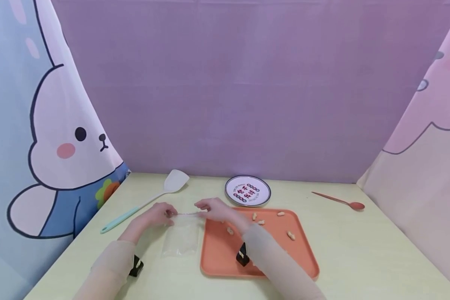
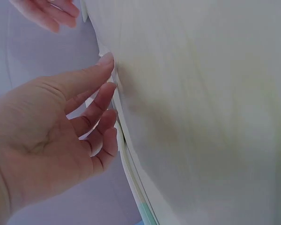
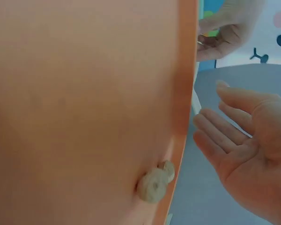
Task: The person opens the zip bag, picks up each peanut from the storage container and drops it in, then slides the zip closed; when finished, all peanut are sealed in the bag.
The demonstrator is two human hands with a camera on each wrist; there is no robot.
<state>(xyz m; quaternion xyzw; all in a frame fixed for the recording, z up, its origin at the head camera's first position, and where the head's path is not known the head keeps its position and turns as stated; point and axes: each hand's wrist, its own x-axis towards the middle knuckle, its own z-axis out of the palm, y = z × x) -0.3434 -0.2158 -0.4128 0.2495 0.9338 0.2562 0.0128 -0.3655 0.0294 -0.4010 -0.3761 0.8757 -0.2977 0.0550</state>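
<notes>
A clear plastic bag (image 1: 181,239) lies flat on the table, left of an orange tray (image 1: 225,260). At its top left corner my left hand (image 1: 159,214) pinches the edge between thumb and forefinger; the left wrist view shows this hand (image 2: 51,129) with its other fingers loosely bent. My right hand (image 1: 217,209) is by the bag's top right corner, over the tray's upper left edge. Thumb and fingers of that hand (image 3: 253,145) stand apart in the right wrist view, with nothing seen between them. Several peanuts (image 1: 291,235) are scattered on the tray.
Behind the tray stands a white plate (image 1: 248,191) with red markings. A white spatula (image 1: 175,181) with a mint handle lies at the back left, a reddish spoon (image 1: 356,206) at the right. Curtains enclose the table's back and sides.
</notes>
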